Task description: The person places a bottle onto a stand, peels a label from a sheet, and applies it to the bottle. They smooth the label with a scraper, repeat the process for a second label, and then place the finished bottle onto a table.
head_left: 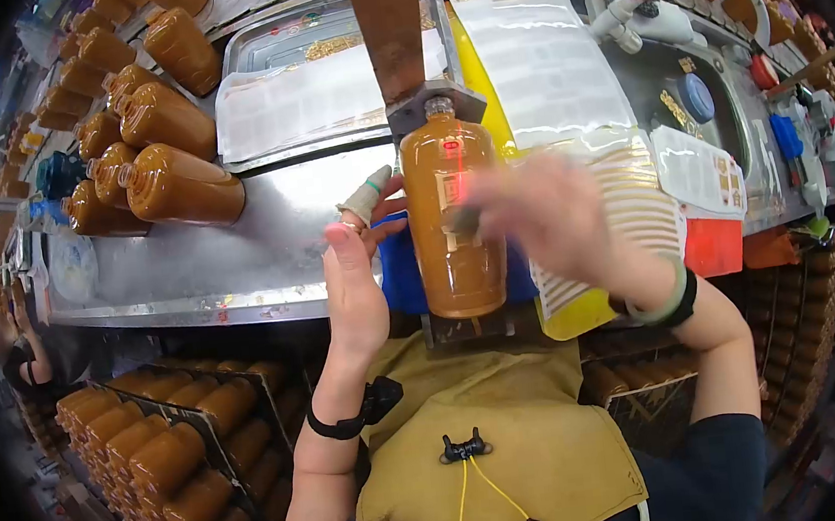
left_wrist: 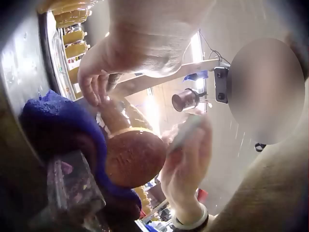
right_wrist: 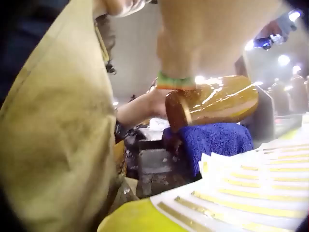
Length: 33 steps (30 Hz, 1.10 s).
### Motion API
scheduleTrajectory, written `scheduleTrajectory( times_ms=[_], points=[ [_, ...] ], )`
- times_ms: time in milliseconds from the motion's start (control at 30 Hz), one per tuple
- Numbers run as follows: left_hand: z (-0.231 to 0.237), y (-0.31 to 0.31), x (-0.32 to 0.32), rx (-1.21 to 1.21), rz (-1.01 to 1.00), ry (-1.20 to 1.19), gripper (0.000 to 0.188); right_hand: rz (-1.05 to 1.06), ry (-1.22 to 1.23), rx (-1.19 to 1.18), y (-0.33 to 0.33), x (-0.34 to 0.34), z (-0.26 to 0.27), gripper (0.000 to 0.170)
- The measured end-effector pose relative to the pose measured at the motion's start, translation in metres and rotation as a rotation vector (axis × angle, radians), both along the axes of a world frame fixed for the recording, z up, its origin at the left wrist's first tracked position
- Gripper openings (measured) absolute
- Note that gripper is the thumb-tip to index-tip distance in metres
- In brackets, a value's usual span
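"Where does the glossy brown glazed bottle [head_left: 432, 234] sit?"

"On its side at the near edge of the silver metal desk [head_left: 296, 202], base toward the worker, neck up against a dark metal block [head_left: 410, 116]. A blue towelling cloth [right_wrist: 219, 140] lies under it."

"And the hands?"

"Apart, one on each side. The left hand [head_left: 357, 281] has its fingers loosely extended by the bottle's left flank, a pale cover [head_left: 364, 197] on at least one; they seem to touch the glaze. The right hand [head_left: 556, 215] grips a small green-and-orange pad [right_wrist: 175, 81] at the upper face. It's blurred, so I can't tell how hard it presses."

"What does doing that well take?"

"I read it as smoothing down the gold characters [head_left: 448, 193]. I'd stroke from the middle outward, short and even, so any trapped air escapes; a hard sideways drag could shift a thin transfer."

"And the left?"

"Steady the bottle lightly, since it could roll. I'd check alignment against the thin red line of light [head_left: 457, 161] before firm pressure, and keep the right wrist clear of the white sheet with gold strips [head_left: 638, 201] toward the desk's near edge."
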State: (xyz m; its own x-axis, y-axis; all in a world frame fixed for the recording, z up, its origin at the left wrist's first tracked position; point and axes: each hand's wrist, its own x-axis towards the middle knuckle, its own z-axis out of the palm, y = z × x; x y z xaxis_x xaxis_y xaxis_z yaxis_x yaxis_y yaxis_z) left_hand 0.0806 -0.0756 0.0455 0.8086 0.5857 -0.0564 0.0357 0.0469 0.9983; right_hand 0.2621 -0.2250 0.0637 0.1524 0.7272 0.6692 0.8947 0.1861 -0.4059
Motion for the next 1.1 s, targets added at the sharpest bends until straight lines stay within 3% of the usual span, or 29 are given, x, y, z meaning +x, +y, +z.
scheduleTrajectory(
  times_ms=[33,100,133,167,200,233,300,533,633,833,900,1000,1100],
  points=[
    [0.001,-0.003,0.000,0.043,0.005,-0.024,0.097,-0.180,-0.033,0.003,0.006,0.017,0.004,0.027],
    [0.002,-0.012,-0.002,0.090,0.010,-0.049,0.095,-0.409,0.258,0.010,0.009,0.021,0.014,0.025],
    [0.001,-0.017,-0.004,0.330,0.044,-0.048,0.093,-0.411,0.260,0.013,0.008,0.011,0.015,0.025],
    [-0.001,-0.021,-0.006,0.569,0.080,-0.045,0.091,-0.362,0.589,0.034,0.006,-0.007,0.016,0.026],
    [-0.004,-0.019,-0.009,0.680,0.010,-0.091,0.084,-0.306,0.917,0.056,0.004,-0.022,0.017,0.026],
    [-0.006,-0.021,-0.009,0.678,0.005,-0.090,0.084,-0.262,0.958,0.014,0.001,-0.028,0.005,0.029],
    [-0.009,-0.025,-0.011,0.988,-0.032,-0.046,0.090,-0.381,0.707,-0.035,0.000,-0.029,-0.012,0.028],
    [0.004,-0.027,-0.010,1.001,-0.078,0.024,0.102,-0.521,0.537,0.059,-0.007,-0.025,-0.024,0.025],
    [0.022,-0.026,-0.005,1.102,-0.126,0.150,0.099,-0.521,0.736,-0.075,-0.014,-0.013,-0.020,0.022],
    [0.045,-0.036,0.008,1.274,-0.182,0.273,0.087,-0.511,0.822,0.118,-0.014,-0.006,-0.012,0.020],
    [0.044,-0.034,0.009,1.316,-0.179,0.257,0.086,-0.493,0.765,0.054,-0.018,-0.005,-0.010,0.022],
    [0.026,-0.024,0.007,1.157,-0.046,0.142,0.083,-0.402,0.923,0.125,-0.016,-0.006,-0.009,0.024],
    [0.014,-0.025,0.001,1.156,0.006,0.055,0.078,-0.218,1.200,-0.033,-0.010,-0.008,-0.006,0.024]
  ],
)
